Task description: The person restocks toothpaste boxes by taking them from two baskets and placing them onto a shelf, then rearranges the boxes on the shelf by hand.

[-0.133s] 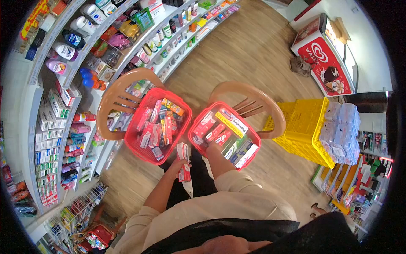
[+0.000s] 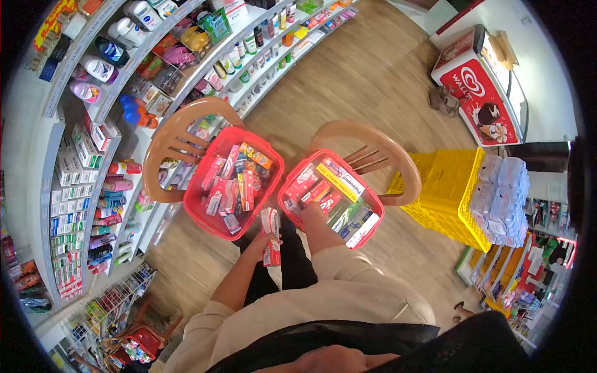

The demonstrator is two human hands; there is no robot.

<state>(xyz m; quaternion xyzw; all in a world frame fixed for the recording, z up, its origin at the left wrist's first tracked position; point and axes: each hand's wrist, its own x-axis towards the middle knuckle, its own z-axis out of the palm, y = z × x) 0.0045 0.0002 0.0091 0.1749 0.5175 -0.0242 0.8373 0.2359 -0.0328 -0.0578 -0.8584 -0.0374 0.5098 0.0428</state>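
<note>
My left hand (image 2: pixel 265 243) is wrapped round a red and white toothpaste box (image 2: pixel 272 233), held upright in front of my legs. Close above it stands a red basket (image 2: pixel 198 219) on the left chair, with many small toothpaste boxes (image 2: pixel 247 189) lying loose in it. My right hand (image 2: pixel 311 215) reaches into a second red basket (image 2: pixel 288 184) on the right chair; its fingers are hidden among the boxes. In that basket lie red boxes (image 2: pixel 303 180), a Papsodent pack (image 2: pixel 344 184) with a yellow band, and white and green boxes (image 2: pixel 362 225).
Brown chairs (image 2: pixel 398 165) hold both baskets. Shelves of bottles and boxes (image 2: pixel 74 205) curve along the left. Yellow crates (image 2: pixel 444 196) with wrapped bottles (image 2: pixel 502 199) stand on the right, before a red ice cream freezer (image 2: pixel 476 93). A person with a red basket (image 2: pixel 144 342) is at lower left.
My right hand has shifted slightly forward and left, deeper into the right basket. The left hand keeps hold of the toothpaste box, and the baskets stay in place.
</note>
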